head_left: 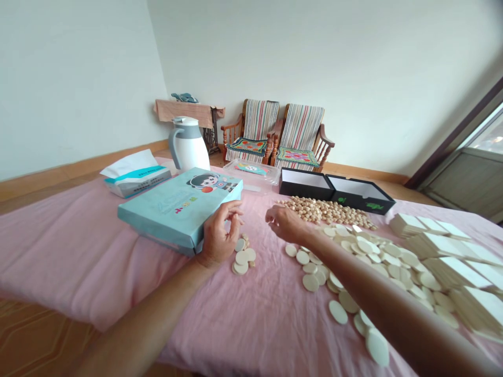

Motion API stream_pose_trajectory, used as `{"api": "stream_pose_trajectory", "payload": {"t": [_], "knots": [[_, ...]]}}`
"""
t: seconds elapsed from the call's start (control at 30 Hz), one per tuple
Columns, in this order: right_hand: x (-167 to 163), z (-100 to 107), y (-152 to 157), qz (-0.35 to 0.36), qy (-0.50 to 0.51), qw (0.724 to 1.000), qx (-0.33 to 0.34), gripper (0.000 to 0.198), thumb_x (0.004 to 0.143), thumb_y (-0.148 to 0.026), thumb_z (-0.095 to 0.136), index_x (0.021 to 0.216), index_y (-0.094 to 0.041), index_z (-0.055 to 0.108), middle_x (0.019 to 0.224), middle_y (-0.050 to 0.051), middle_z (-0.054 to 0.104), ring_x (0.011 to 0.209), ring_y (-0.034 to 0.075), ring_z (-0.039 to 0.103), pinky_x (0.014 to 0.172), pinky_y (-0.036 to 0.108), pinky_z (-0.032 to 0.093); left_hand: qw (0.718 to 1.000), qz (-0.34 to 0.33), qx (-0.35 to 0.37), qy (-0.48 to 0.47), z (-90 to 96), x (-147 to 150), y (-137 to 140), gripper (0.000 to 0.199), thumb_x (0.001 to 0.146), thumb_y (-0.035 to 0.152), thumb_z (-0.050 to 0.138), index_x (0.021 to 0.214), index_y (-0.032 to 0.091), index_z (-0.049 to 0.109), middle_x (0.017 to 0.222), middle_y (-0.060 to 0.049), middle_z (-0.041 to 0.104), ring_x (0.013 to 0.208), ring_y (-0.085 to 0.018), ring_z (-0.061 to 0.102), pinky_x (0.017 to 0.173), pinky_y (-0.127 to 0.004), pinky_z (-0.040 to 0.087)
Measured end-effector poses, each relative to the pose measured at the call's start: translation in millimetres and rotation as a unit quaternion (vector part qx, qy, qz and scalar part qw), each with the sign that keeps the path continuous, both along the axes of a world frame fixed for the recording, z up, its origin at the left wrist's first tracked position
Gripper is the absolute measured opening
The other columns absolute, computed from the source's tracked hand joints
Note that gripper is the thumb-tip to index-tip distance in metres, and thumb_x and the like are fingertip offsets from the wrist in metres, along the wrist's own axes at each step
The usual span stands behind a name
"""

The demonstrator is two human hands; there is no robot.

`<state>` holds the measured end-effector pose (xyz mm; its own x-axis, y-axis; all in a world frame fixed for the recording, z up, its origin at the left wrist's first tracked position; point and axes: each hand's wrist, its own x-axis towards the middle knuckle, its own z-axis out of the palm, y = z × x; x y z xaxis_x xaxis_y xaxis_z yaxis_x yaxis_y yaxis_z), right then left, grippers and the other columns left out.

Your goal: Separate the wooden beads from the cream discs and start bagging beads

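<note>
My left hand point(220, 233) is beside the front right corner of a light-blue box point(176, 204) with a cartoon figure on its lid. Its fingers curve loosely with a gap to the thumb, and no object shows between them. Just right of it lies a small group of pale wooden discs point(241, 259) and a few small wooden beads. My right hand point(286, 221) hovers by the left end of a heap of wooden beads point(326, 209), fingers bent together; whatever they hold is hidden. Many loose wooden discs point(310, 283) spread beneath and beyond my right forearm.
Stacks of pale square wooden pieces point(467, 272) stand at the right. Behind the beads are two black open boxes point(361, 201) and a clear plastic container point(267, 183). A tissue pack point(137, 175) and a white-grey jug point(192, 149) stand at the back left on the pink cloth.
</note>
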<state>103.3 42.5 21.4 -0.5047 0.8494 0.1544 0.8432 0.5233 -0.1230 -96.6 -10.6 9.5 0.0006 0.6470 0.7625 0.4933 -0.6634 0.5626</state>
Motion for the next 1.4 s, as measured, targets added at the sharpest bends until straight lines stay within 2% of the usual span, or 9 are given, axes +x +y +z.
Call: {"api": "stream_pose_trajectory", "payload": {"t": [0.17, 0.37, 0.57, 0.8, 0.9, 1.07, 1.2, 1.3, 1.4], "knots": [[-37, -11, -28, 0.142, 0.057, 0.987, -0.045, 0.028, 0.078, -0.005, 0.047, 0.099, -0.017, 0.061, 0.094, 0.005, 0.059, 0.078, 0.012, 0.056, 0.069, 0.021, 0.04, 1.0, 0.008, 0.001, 0.006, -0.1, 0, 0, 0.025, 0.085, 0.014, 0.046, 0.109, 0.017, 0.053, 0.087, -0.004, 0.065, 0.069, -0.011, 0.064, 0.072, -0.024, 0.051], [-52, -21, -25, 0.157, 0.009, 0.987, -0.022, 0.014, 0.08, -0.01, 0.05, 0.089, -0.013, 0.06, 0.092, 0.008, 0.054, 0.075, 0.013, 0.054, 0.066, 0.023, 0.041, 1.0, 0.009, -0.003, 0.014, -0.3, -2, 1, 0.024, 0.085, 0.015, 0.046, 0.108, 0.017, 0.053, 0.089, -0.005, 0.065, 0.071, -0.012, 0.065, 0.073, -0.024, 0.052], [-38, -18, -21, 0.08, -0.009, 0.997, -0.019, 0.02, 0.079, -0.008, 0.047, 0.094, -0.014, 0.059, 0.09, 0.007, 0.057, 0.077, 0.013, 0.054, 0.068, 0.023, 0.039, 1.0, 0.011, 0.004, 0.014, 0.1, -1, 0, 0.023, 0.086, 0.015, 0.046, 0.107, 0.017, 0.054, 0.088, -0.004, 0.065, 0.068, -0.011, 0.064, 0.071, -0.024, 0.052], [13, -5, 21, -0.075, -0.01, 0.997, 0.015, 0.026, 0.073, 0.001, 0.046, 0.092, -0.01, 0.06, 0.094, 0.014, 0.056, 0.086, 0.02, 0.055, 0.071, 0.027, 0.039, 1.0, 0.009, 0.006, 0.005, 1.7, 1, 0, 0.021, 0.086, 0.013, 0.045, 0.105, 0.016, 0.054, 0.085, -0.003, 0.065, 0.065, -0.01, 0.063, 0.069, -0.023, 0.051], [17, -6, 24, -0.093, 0.002, 0.995, 0.027, 0.028, 0.077, -0.001, 0.044, 0.099, -0.009, 0.059, 0.101, 0.016, 0.055, 0.09, 0.022, 0.054, 0.073, 0.029, 0.04, 1.0, 0.009, 0.004, 0.004, 1.8, 1, -1, 0.021, 0.085, 0.013, 0.045, 0.104, 0.016, 0.054, 0.085, -0.003, 0.065, 0.065, -0.01, 0.063, 0.07, -0.023, 0.05], [-18, -15, 4, 0.04, 0.03, 0.999, -0.018, 0.027, 0.081, -0.01, 0.05, 0.106, -0.017, 0.059, 0.099, 0.007, 0.058, 0.081, 0.013, 0.056, 0.073, 0.023, 0.04, 1.0, 0.012, -0.001, 0.012, 1.4, 0, -1, 0.022, 0.086, 0.015, 0.044, 0.104, 0.017, 0.055, 0.086, -0.003, 0.065, 0.067, -0.011, 0.064, 0.071, -0.024, 0.051], [-49, -23, -11, 0.175, 0.05, 0.983, -0.031, 0.026, 0.081, -0.006, 0.048, 0.101, -0.015, 0.061, 0.098, 0.007, 0.057, 0.081, 0.013, 0.055, 0.071, 0.023, 0.04, 1.0, 0.015, 0.002, 0.014, 0.1, -1, -1, 0.023, 0.085, 0.014, 0.046, 0.105, 0.018, 0.055, 0.088, -0.003, 0.065, 0.07, -0.012, 0.064, 0.073, -0.024, 0.051], [-57, -26, -15, 0.186, 0.012, 0.982, -0.021, 0.018, 0.082, -0.007, 0.047, 0.09, -0.013, 0.062, 0.088, 0.008, 0.057, 0.084, 0.015, 0.054, 0.071, 0.024, 0.039, 1.0, 0.017, 0.003, 0.016, -0.7, -2, 0, 0.023, 0.085, 0.015, 0.046, 0.106, 0.018, 0.055, 0.089, -0.004, 0.066, 0.073, -0.013, 0.065, 0.073, -0.025, 0.051], [-48, -26, -12, 0.138, 0.015, 0.99, -0.011, 0.02, 0.081, -0.006, 0.046, 0.091, -0.013, 0.062, 0.089, 0.008, 0.057, 0.079, 0.014, 0.053, 0.069, 0.023, 0.038, 1.0, 0.014, 0.001, 0.014, -0.5, -2, 0, 0.022, 0.085, 0.015, 0.046, 0.105, 0.018, 0.055, 0.088, -0.004, 0.066, 0.07, -0.012, 0.064, 0.072, -0.024, 0.051]]}}
